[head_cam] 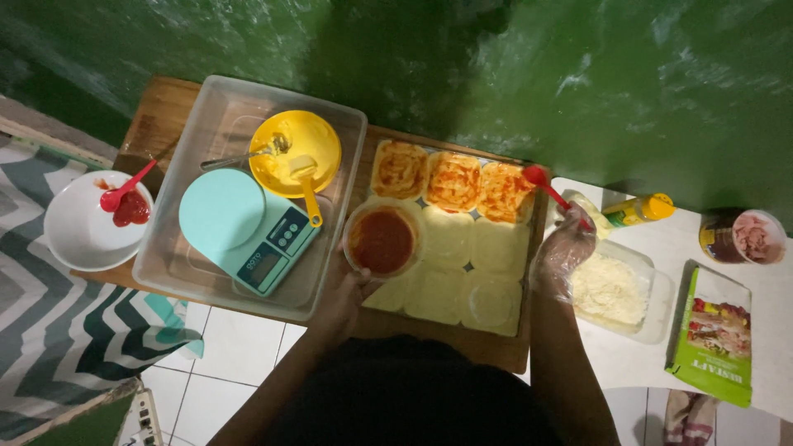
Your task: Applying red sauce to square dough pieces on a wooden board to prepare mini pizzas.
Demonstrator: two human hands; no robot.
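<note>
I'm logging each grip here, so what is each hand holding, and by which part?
The right hand, in a clear glove, holds a red spoon by its handle end. The left hand grips the near rim of the sauce bowl.

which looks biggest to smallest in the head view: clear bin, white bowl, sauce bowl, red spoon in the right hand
1. clear bin
2. white bowl
3. sauce bowl, held by the left hand
4. red spoon, in the right hand
</note>
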